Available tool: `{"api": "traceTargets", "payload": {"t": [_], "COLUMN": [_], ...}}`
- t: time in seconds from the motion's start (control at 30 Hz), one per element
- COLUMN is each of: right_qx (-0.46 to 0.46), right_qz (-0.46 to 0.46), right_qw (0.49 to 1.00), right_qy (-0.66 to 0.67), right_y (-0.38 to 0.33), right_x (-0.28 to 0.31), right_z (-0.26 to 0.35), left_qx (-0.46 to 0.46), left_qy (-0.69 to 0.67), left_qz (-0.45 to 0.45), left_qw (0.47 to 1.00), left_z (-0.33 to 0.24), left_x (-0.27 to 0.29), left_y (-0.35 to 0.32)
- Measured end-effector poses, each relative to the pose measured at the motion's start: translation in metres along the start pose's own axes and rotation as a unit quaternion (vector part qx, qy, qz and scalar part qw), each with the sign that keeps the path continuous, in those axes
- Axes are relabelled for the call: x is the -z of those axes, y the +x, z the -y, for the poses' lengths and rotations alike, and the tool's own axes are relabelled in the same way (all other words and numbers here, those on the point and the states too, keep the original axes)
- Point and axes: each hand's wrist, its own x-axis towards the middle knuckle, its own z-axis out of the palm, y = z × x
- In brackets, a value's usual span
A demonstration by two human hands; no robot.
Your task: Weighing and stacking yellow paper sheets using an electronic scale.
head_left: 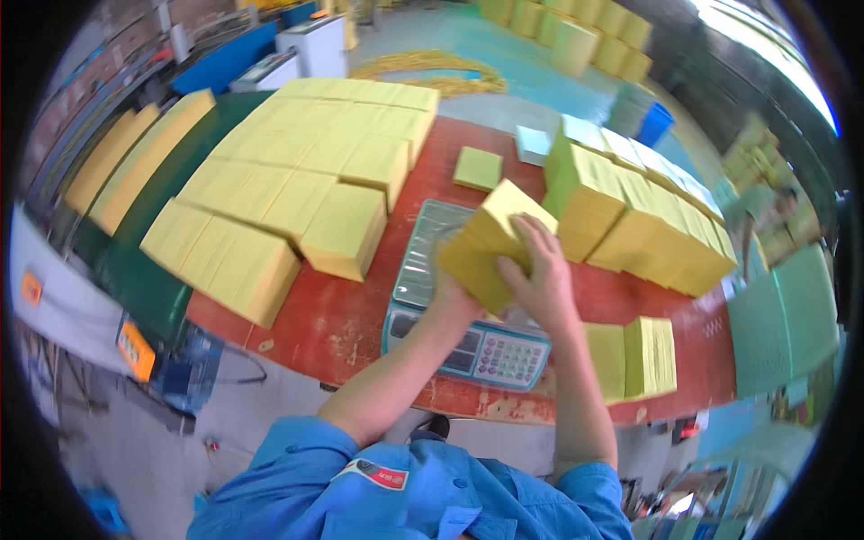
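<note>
Between your right hand point(544, 273) and left hand point(456, 295), yellow paper stack point(486, 243) tilts over scale point(513, 358); right grips, left's fingers hidden, grip unclear. Likely step: positioning stack; next move seemingly calls for steady support.

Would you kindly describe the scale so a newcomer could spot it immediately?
Find the red table, then its near edge's middle. The scale sits there, beneath the left hand and right hand; among plain yellow stacks, it alone has a keypad.

Markings on the red-and-white badge point(382, 475) and the keypad point(508, 358) cannot be read.
</note>
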Motion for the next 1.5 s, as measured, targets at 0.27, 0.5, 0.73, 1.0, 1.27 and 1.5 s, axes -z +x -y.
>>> {"api": "traceTargets", "payload": {"t": [0.27, 0.5, 0.73, 1.0, 1.27, 1.5], "right_qx": [0.074, 0.064, 0.097, 0.088, -0.067, -0.162], "right_qz": [0.07, 0.102, 0.012, 0.166, 0.379, 0.285], "right_qw": [0.991, 0.988, 0.995, 0.967, 0.912, 0.942], "right_qy": [-0.084, -0.101, 0.021, 0.175, 0.142, 0.072], "right_y": [-0.012, -0.005, -0.008, 0.008, -0.041, -0.113], "right_x": [-0.003, 0.004, -0.018, -0.179, -0.196, -0.186], "right_z": [-0.034, -0.009, 0.088, 0.12, 0.154, 0.169], "left_qx": [0.04, -0.108, -0.003, 0.018, -0.021, -0.008], "left_qy": [0.473, 0.98, 0.985, 0.94, 0.389, 0.23], "left_qz": [-0.248, -0.154, 0.024, 0.249, -0.494, -0.297], "left_qw": [0.845, 0.068, 0.171, 0.235, 0.777, 0.927], "left_z": [-0.081, -0.197, -0.212, -0.23, -0.197, -0.163], "left_x": [0.005, 0.064, 0.074, 0.007, 0.105, 0.093], "left_y": [-0.056, 0.0, -0.041, -0.211, -0.364, -0.341]}}
